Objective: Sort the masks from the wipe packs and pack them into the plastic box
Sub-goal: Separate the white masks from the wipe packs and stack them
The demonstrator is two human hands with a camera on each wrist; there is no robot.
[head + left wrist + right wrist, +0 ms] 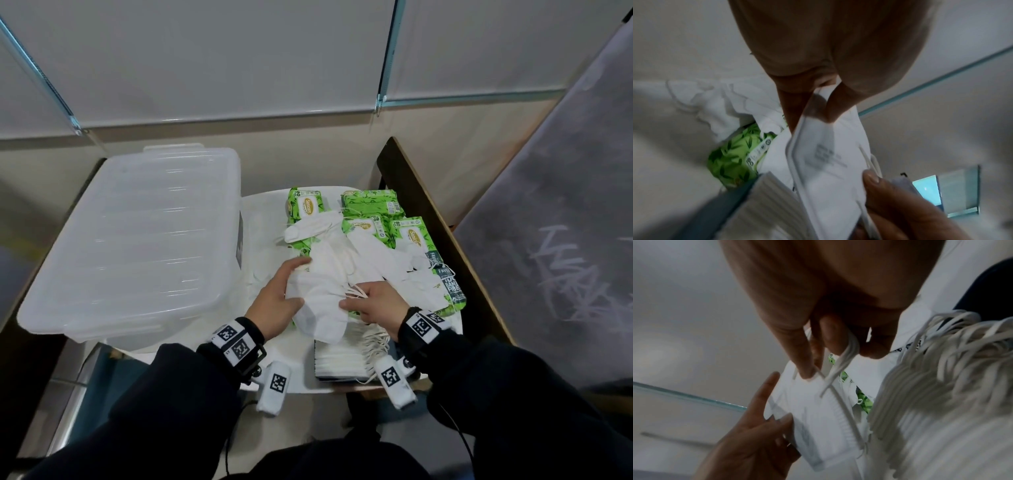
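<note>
A white folded mask point(318, 308) is held between both hands above the white table point(263, 219). My left hand point(301, 282) pinches its left edge between thumb and fingers; the left wrist view shows that pinch point(822, 95) on the mask point(828, 154). My right hand point(359, 298) has its fingers curled round the mask's ear loops point(846, 350). Loose masks point(346, 253) lie over several green wipe packs point(305, 212). A neat stack of masks point(339, 359) lies just under my hands. The clear plastic box point(137, 240) stands at the left with its lid on.
A wooden board edge point(442, 222) borders the table on the right, with a grey panel point(565, 222) beyond. The wall rises behind the table. The stacked masks' ear loops point(951, 361) bunch close beside my right hand.
</note>
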